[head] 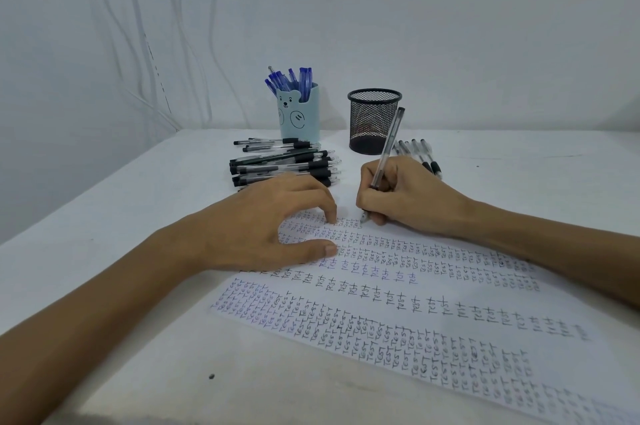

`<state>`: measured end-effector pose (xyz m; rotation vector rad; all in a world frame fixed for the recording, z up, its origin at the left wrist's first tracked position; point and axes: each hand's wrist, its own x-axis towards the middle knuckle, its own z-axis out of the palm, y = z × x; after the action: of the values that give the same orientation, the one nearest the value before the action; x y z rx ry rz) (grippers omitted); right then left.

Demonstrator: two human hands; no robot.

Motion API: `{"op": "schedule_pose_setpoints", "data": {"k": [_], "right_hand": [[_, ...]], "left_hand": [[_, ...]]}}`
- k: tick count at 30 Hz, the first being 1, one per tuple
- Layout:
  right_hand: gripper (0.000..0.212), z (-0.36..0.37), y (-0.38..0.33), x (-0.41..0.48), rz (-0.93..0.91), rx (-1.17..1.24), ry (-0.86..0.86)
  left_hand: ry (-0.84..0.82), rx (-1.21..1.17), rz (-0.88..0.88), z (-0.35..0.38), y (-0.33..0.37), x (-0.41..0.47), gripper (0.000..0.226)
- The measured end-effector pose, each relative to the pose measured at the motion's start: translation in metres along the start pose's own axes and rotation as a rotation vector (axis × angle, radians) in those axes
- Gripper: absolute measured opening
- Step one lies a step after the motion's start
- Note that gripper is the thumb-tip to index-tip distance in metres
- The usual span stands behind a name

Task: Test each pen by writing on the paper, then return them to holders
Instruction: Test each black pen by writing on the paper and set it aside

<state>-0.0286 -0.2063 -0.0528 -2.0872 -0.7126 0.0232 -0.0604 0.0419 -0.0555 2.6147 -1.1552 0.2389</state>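
Observation:
My right hand (401, 196) grips a clear black-ink pen (389, 144), its tip touching the white paper (398, 307) near the top rows of written "TEST" words. My left hand (273, 220) rests on the paper's upper left part, fingertips and thumb pressing it down. A light blue bear holder (299, 118) with several blue pens stands at the back. To its right stands a black mesh holder (374, 120); no pens show above its rim. A pile of black pens (284, 165) lies behind my left hand. A few more black pens (420, 154) lie behind my right hand.
The white table (114, 251) meets a white wall at the back. Cables (145, 44) hang down the wall at the left. A small dark speck (211, 376) lies on the table near the front left.

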Motion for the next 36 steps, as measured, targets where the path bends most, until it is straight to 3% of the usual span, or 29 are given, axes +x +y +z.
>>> {"op": "schedule_pose_setpoints", "data": {"k": [18,25,27,30,32,36], "right_hand": [[0.019,0.001,0.0,0.001,0.014,-0.032,0.043],[0.036,-0.004,0.004,0.013,0.25,0.506,0.16],[0.033,-0.004,0.007,0.014,0.225,0.528,0.126],[0.005,-0.005,0.007,0.012,0.18,0.545,0.112],[0.019,-0.006,0.008,0.012,0.203,0.618,0.144],[0.01,-0.007,0.004,0.014,0.241,0.701,0.165]], "left_hand": [[0.015,0.012,-0.001,0.001,0.0,0.0,0.039],[0.258,0.234,-0.09,0.001,-0.011,0.002,0.021],[0.297,0.313,-0.139,0.0,-0.016,0.0,0.016],[0.296,0.342,-0.226,-0.001,-0.016,0.0,0.017],[0.298,0.328,-0.274,0.0,-0.015,0.0,0.021],[0.325,0.319,-0.333,0.0,-0.015,0.0,0.022]]}}
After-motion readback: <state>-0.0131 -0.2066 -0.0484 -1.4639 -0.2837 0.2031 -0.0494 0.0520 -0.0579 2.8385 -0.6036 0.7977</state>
